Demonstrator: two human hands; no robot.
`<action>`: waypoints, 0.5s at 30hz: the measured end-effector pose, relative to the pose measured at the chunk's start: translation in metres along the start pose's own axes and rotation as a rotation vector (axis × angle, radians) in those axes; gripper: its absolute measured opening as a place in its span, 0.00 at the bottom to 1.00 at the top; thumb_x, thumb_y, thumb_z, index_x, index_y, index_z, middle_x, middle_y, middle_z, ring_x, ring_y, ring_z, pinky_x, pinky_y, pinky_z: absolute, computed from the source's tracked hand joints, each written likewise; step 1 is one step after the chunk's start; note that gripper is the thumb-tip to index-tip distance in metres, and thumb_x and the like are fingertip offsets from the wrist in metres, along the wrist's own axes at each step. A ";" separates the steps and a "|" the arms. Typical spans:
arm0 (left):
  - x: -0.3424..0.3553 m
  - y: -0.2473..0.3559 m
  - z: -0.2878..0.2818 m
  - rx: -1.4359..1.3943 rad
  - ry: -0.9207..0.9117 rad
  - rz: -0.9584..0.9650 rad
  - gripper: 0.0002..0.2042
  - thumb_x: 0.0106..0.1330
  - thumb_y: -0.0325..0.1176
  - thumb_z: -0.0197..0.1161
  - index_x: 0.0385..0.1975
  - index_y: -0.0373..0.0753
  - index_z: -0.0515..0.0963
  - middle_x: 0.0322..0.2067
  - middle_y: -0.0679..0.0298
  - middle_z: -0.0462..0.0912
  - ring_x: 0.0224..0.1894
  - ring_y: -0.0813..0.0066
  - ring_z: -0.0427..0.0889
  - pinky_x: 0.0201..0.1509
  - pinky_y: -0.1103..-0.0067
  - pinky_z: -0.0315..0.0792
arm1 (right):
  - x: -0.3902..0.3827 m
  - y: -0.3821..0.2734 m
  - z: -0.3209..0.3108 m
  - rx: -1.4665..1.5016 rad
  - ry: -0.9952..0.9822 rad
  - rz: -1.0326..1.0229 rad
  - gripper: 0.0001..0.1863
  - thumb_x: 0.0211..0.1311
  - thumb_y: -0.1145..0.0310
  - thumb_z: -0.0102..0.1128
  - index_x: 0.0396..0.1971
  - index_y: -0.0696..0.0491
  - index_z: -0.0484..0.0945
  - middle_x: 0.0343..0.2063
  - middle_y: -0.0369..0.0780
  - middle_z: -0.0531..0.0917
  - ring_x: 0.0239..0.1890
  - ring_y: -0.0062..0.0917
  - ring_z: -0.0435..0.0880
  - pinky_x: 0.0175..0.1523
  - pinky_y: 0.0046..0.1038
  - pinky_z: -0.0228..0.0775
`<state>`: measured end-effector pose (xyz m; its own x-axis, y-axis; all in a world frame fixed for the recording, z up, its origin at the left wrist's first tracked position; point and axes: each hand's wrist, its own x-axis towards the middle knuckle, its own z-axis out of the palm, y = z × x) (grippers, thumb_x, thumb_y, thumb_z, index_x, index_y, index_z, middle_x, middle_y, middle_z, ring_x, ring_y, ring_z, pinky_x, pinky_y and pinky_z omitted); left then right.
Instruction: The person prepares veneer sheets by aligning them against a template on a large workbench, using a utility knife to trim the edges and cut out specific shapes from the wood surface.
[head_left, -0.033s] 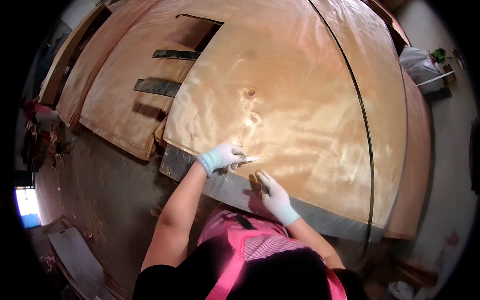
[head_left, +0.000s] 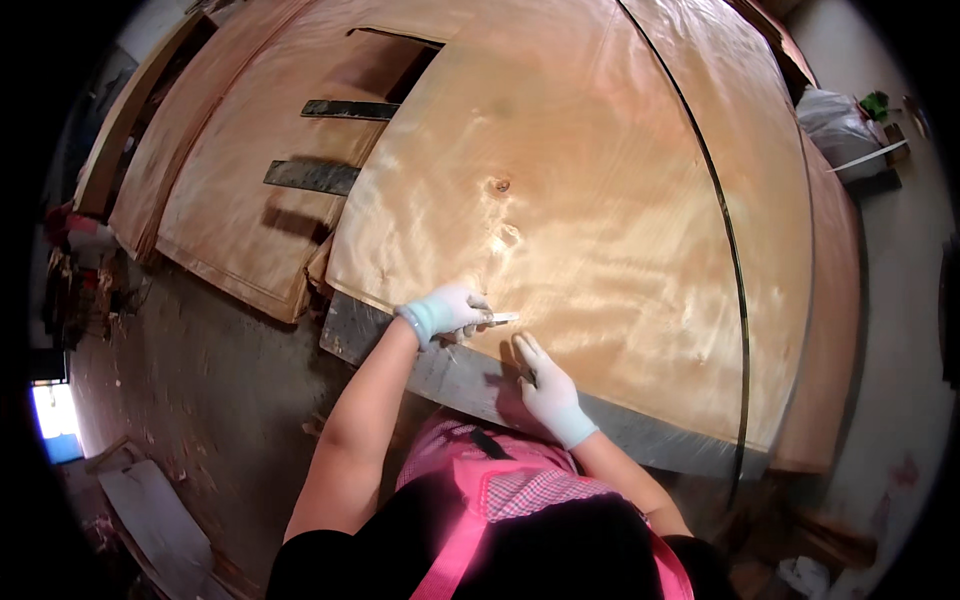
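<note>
A pale veneer sheet (head_left: 590,240) with a small knot lies on top of the stack, over a grey slab edge (head_left: 640,432). My left hand (head_left: 452,312), in a white glove, pinches a thin white piece (head_left: 505,318), too small to identify, at the sheet's near edge. My right hand (head_left: 550,395), also gloved, is just to the right and lower, fingers stretched out onto that edge. Part of its palm side is hidden.
More veneer stacks (head_left: 230,200) stand to the left, with dark bars (head_left: 310,175) sticking out between. A black strap (head_left: 730,250) crosses the right of the sheet. Bagged items (head_left: 835,125) sit beyond. Scraps and a board (head_left: 150,510) lie on the floor.
My right hand has shifted very slightly upward along the sheet's edge. My left hand is almost unmoved, still on the white piece.
</note>
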<state>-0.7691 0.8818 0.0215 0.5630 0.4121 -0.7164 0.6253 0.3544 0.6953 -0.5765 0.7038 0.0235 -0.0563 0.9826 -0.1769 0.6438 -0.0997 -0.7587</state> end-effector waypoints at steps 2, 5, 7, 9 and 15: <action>0.009 -0.001 -0.011 0.111 0.008 -0.051 0.12 0.68 0.39 0.63 0.39 0.37 0.84 0.20 0.65 0.79 0.16 0.78 0.76 0.21 0.80 0.71 | 0.021 -0.016 0.007 -0.058 -0.002 0.066 0.34 0.59 0.77 0.50 0.68 0.51 0.63 0.67 0.47 0.67 0.56 0.44 0.79 0.58 0.36 0.74; 0.012 0.004 -0.015 0.220 0.028 -0.104 0.14 0.66 0.41 0.64 0.38 0.36 0.84 0.21 0.63 0.81 0.17 0.75 0.78 0.22 0.77 0.73 | 0.047 -0.022 0.023 -0.256 -0.020 0.080 0.42 0.53 0.79 0.54 0.72 0.51 0.55 0.72 0.46 0.60 0.46 0.43 0.84 0.49 0.37 0.78; 0.014 0.006 -0.016 0.223 0.027 -0.110 0.15 0.65 0.43 0.64 0.37 0.36 0.84 0.21 0.62 0.82 0.17 0.73 0.79 0.22 0.75 0.73 | 0.059 -0.024 0.032 -0.437 -0.165 0.156 0.41 0.54 0.77 0.52 0.72 0.56 0.54 0.72 0.47 0.59 0.41 0.41 0.86 0.44 0.40 0.78; 0.015 0.001 -0.018 0.319 0.049 -0.071 0.15 0.65 0.44 0.64 0.37 0.38 0.85 0.23 0.61 0.85 0.20 0.72 0.82 0.25 0.74 0.77 | 0.062 -0.032 0.038 -0.467 -0.201 0.194 0.41 0.54 0.76 0.52 0.72 0.56 0.54 0.73 0.48 0.58 0.40 0.41 0.86 0.43 0.40 0.78; 0.012 -0.002 -0.023 0.351 0.150 -0.199 0.16 0.62 0.45 0.64 0.29 0.36 0.86 0.23 0.54 0.86 0.21 0.67 0.85 0.31 0.73 0.79 | 0.057 -0.032 0.042 -0.403 -0.187 0.196 0.41 0.54 0.74 0.53 0.72 0.56 0.53 0.74 0.50 0.54 0.39 0.43 0.87 0.42 0.41 0.79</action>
<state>-0.7765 0.9048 0.0128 0.3442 0.4915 -0.8000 0.8742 0.1432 0.4641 -0.6324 0.7567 0.0120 -0.0166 0.9026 -0.4302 0.8984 -0.1754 -0.4026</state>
